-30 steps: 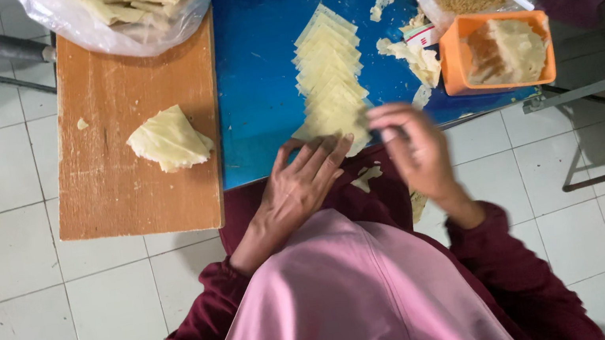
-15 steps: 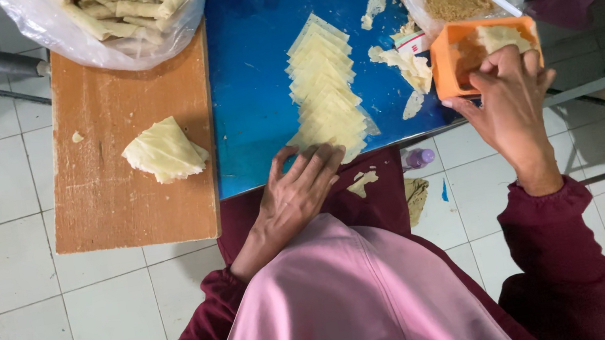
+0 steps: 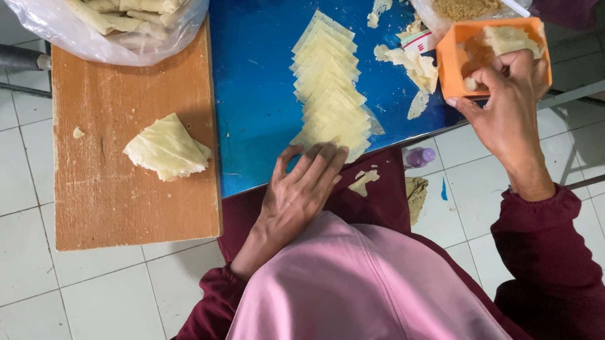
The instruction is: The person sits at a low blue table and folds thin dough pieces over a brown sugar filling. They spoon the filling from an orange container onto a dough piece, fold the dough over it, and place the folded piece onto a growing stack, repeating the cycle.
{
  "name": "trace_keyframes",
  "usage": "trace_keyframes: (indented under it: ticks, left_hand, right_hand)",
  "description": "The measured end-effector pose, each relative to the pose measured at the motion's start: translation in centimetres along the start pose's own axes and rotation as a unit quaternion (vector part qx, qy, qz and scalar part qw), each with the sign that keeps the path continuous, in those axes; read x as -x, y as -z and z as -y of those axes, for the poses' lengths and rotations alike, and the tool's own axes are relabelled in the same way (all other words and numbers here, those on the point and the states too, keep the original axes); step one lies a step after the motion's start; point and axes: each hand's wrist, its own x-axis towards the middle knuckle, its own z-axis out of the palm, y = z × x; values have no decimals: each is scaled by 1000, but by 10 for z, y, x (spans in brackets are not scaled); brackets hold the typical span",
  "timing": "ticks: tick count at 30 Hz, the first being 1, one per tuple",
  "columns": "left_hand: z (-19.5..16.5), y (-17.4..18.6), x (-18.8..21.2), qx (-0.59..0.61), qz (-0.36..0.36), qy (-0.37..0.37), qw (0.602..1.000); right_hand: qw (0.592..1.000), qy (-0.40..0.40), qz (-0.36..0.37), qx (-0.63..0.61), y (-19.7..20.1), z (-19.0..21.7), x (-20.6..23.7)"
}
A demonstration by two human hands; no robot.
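From the head view I saw my left hand (image 3: 298, 194) lying with fingers loosely spread, fingertips touching the near end of the fanned row of thin, pale-yellow square wrappers (image 3: 328, 86) on the glossy blue table (image 3: 254, 57). My right hand (image 3: 507, 103) reached into the small orange plastic tub (image 3: 454, 59), fingers curled on a soft wrapper piece there — whether pinching it, I could not tell. A folded stack of wrappers (image 3: 166, 148) sat on the rough wooden board (image 3: 123, 197), beside a clear bag of rolled pieces (image 3: 127, 12).

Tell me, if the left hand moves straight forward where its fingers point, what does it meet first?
Most likely the row of overlapping pale yellow dough squares on the blue table; the left hand has its fingertips already at the row's near end, though contact is unclear.
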Motion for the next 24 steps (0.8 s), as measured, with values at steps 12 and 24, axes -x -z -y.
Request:
trace_keyframes:
  ticks: [12,24]
  left_hand:
    - [1,-10,8,1,-2,1,1000]
    - [-2,-11,3,-37,23,53,998]
  right_hand:
    - [978,114,28,-175,1,91,-1]
    - [951,274,19,139,-21,122,-8]
